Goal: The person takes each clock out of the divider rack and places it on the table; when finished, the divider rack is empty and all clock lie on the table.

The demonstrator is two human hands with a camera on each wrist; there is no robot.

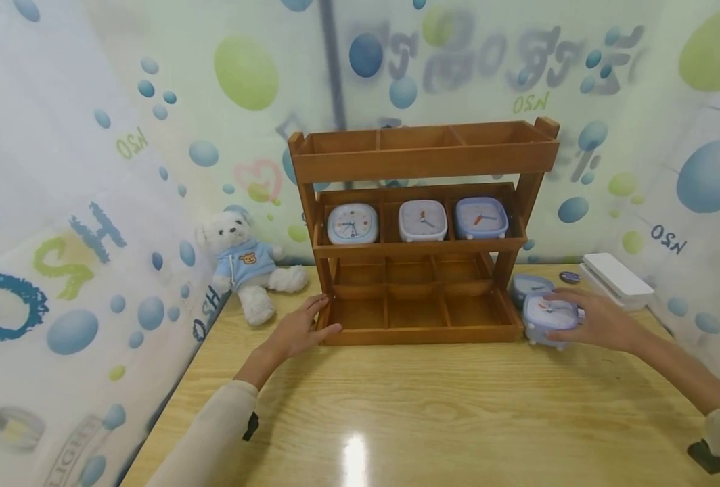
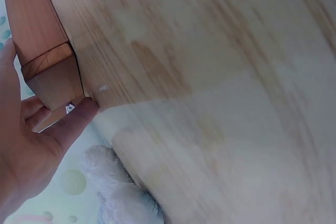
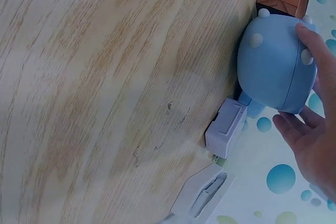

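Note:
On the table stands a brown wooden rack (image 1: pixel 423 336) with three tiers of compartments. My left hand (image 1: pixel 296 331) holds its lower left corner, thumb in front and fingers along the side; in the left wrist view, the rack's end (image 2: pixel 55 77) lies between thumb and fingers. Just right of the rack, my right hand (image 1: pixel 600 321) grips a lavender-blue alarm clock (image 1: pixel 538 328); the right wrist view shows this clock's rounded casing (image 3: pixel 273 59) and small feet. Behind it sits another blue clock (image 1: pixel 521 287), partly hidden. Three clocks occupy the middle tier: light blue (image 1: pixel 352 224), white (image 1: pixel 423 221) and lavender (image 1: pixel 482 218).
A white teddy bear in a blue hoodie (image 1: pixel 247 264) sits left of the rack. At the back right lie a white box (image 1: pixel 617 277) and a small dark purple round object (image 1: pixel 570 277). Patterned curtains (image 1: pixel 244 149) surround the wooden table (image 1: pixel 427 412).

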